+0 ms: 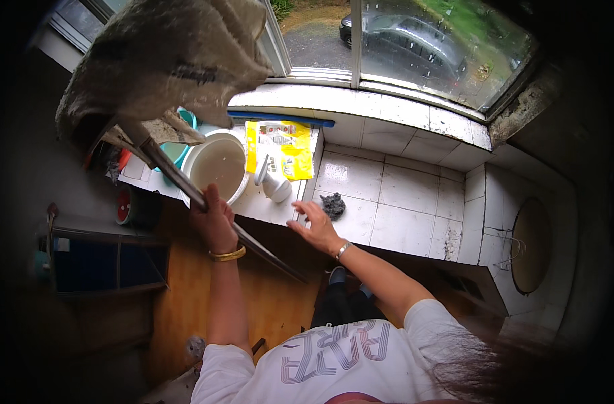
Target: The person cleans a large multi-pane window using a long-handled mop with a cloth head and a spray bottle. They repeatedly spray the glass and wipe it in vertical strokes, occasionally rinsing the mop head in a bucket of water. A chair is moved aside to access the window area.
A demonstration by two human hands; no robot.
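My left hand [215, 224] is closed around the metal pole [173, 174] of a mop. The mop's shaggy, greyish cloth head [170, 65] is raised at the upper left, in front of the window. My right hand [314, 224], its fingers apart, is over the front edge of the tiled counter and holds nothing. Just beyond it stands a white spray bottle [276, 188], beside a yellow plastic packet [299, 156]. A dark steel-wool scourer [333, 206] lies on the lower tiles to the right. Behind the pole is a white bucket [242, 184] of cloudy water.
A teal basin [188, 118] is partly hidden behind the mop. A blue tube [286, 119] lies along the wall below the window ledge [387, 106]. A round opening [531, 246] is at the right. A blue-panelled cabinet [87, 260] stands at the left.
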